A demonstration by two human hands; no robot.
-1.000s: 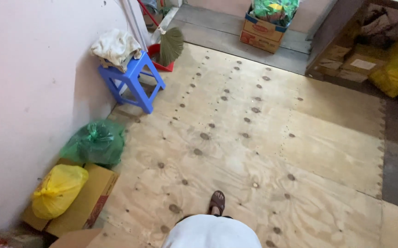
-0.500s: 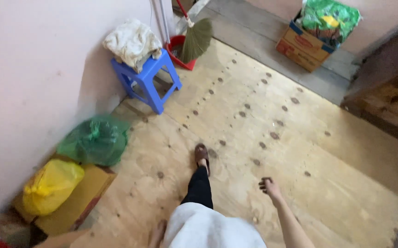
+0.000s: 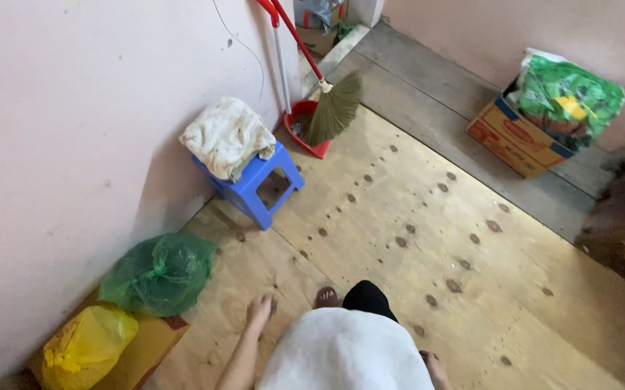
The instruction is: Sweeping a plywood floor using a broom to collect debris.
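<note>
Head view. The left hand (image 3: 258, 312) hangs low at the person's side, empty, fingers (image 3: 253, 328) loosely together and pointing down at the plywood floor (image 3: 428, 217). The right hand (image 3: 436, 368) shows only at the lower edge; whether its fingers are apart or together cannot be told.

Landmark: the blue stool (image 3: 255, 186).
- A white cloth (image 3: 226, 136) lies bunched on the stool.
- The green bag (image 3: 159, 273) sits on the floor nearer the person than the stool, against the wall, just left of the left hand and apart from it.
- A yellow bag (image 3: 85, 347) rests on a cardboard box nearer again.
- Beyond the stool a broom (image 3: 327, 101) leans at the wall, long axis slanting up.

The left hand is the nearer hand to the green bag.
</note>
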